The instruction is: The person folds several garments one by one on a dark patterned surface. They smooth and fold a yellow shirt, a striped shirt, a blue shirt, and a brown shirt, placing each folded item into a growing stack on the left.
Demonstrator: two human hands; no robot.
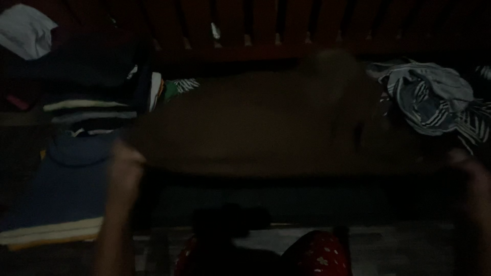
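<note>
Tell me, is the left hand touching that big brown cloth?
Touching. The head view shows the left hand gripping the near edge of the brown cloth, though the picture is dark and blurred.

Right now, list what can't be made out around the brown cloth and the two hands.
Head view, very dark:
- Left hand: motion-blurred, fingers and grip unreadable.
- Right hand: blurred, partly cut by the right edge.
- Brown cloth: kind of garment lost in darkness and blur.
- Folded stack: single pieces too dim to separate.
- Striped clothes: crumpled, count unclear.
</note>
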